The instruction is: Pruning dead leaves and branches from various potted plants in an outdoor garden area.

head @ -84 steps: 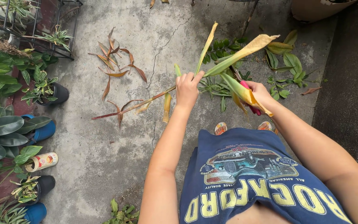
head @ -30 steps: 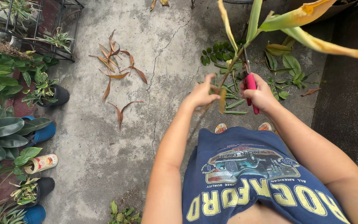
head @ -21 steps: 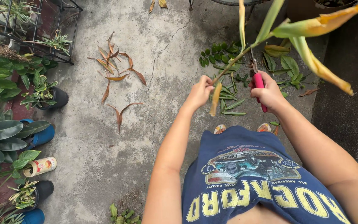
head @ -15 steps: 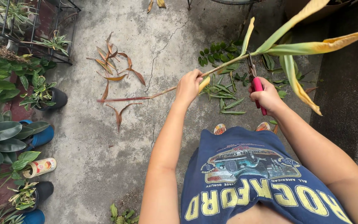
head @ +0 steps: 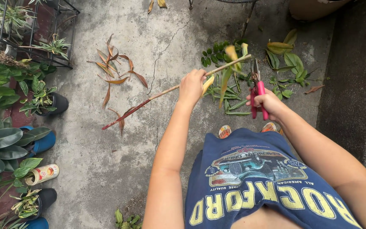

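We look down from head height at our own two bare arms, stretched forward over a blue printed shirt. Our left hand (head: pixel 192 86) is raised and clenched around a long thin plant stem (head: pixel 166 91), gripping it near its upper end. The stem runs slantwise, from its reddish-brown tip low on the left, up through the fist, to a pale cut end on the far right. A few yellowing leaves (head: pixel 227 72), blurred, hang from it just right of the fist.

Our right hand (head: pixel 267 102) is wrapped around the pink handles of a pair of pruning shears (head: pixel 257 87). The blades point away from us and stand near the stem's right end; we cannot tell whether they touch it.

Below lies a cracked grey concrete floor (head: pixel 94 161). Green cut leaves (head: pixel 229 95) are scattered beneath the hands, with dry brown leaves (head: pixel 115 68) farther left. Potted plants (head: pixel 43 99) line the left edge beside a black metal rack (head: pixel 60 38). A darker strip of ground (head: pixel 356 85) runs down the right side.
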